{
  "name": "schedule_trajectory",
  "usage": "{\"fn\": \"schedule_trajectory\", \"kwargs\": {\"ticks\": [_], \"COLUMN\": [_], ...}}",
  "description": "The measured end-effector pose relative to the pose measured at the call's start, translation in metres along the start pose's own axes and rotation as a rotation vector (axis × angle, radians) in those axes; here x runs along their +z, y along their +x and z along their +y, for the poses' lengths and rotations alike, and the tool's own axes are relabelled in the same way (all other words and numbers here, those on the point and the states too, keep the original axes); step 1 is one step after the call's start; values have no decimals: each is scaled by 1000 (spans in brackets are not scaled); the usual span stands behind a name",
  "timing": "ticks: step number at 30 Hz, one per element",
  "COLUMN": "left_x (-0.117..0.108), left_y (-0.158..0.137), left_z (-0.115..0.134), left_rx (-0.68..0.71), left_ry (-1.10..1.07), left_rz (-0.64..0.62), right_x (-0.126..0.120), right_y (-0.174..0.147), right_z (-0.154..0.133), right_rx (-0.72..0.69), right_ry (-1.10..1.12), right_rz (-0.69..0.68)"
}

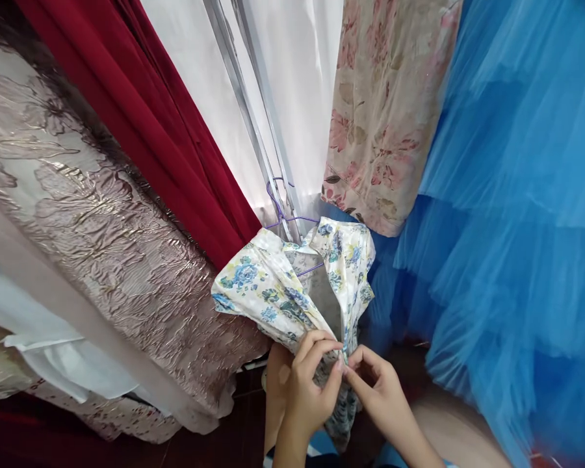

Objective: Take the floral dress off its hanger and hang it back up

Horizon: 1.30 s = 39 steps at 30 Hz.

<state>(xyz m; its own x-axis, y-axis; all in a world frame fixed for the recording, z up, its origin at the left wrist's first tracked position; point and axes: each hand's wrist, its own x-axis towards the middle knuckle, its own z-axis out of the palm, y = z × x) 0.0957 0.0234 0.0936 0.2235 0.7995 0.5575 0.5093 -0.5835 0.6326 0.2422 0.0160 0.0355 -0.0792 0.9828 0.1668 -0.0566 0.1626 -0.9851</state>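
A white sleeveless-looking blouse with blue and yellow flowers hangs on a purple wire hanger, its neck open in a V. Low on its front opening, my left hand pinches one edge of the cloth between thumb and fingers. My right hand pinches the other edge right beside it, the fingertips of both hands almost touching. Any button between the fingertips is too small to make out. Below my hands the lower part of the blouse hangs down, partly hidden by them.
Metal poles stand behind the hanger, before a white curtain. To the left hang a red drape and a pink embossed gown. A floral panel and blue tulle hang to the right.
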Motion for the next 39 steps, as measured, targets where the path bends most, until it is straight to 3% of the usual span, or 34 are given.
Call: {"fn": "schedule_trajectory", "kwargs": {"ticks": [5,10,12,21,24,28,33,36,39], "left_x": [4,17,22,26,24,17,-7,-33,-62], "left_y": [-14,-15,-16,-20,-19,-12,35,89,145], "left_z": [0,-3,-5,-1,1,3,12,21,27], "left_rx": [-99,-152,-170,-382,-523,-660,-764,-690,-615], "left_ry": [49,75,18,-100,-327,-640,-1056,-1113,-1103], "left_rz": [-4,231,271,34,12,84,250,348,339], "right_x": [-3,-3,-3,-5,-4,-1,7,9,8], "right_y": [-2,-3,-3,-1,0,0,2,8,13], "right_z": [-4,-8,-7,-4,-5,-3,4,7,7], "right_rx": [-15,-9,-7,-6,-15,-34,-76,-91,-103], "right_ry": [-45,-50,-44,-41,-67,-101,-136,-150,-153], "right_rz": [-7,0,2,-15,-30,-39,-13,-23,-32]}}
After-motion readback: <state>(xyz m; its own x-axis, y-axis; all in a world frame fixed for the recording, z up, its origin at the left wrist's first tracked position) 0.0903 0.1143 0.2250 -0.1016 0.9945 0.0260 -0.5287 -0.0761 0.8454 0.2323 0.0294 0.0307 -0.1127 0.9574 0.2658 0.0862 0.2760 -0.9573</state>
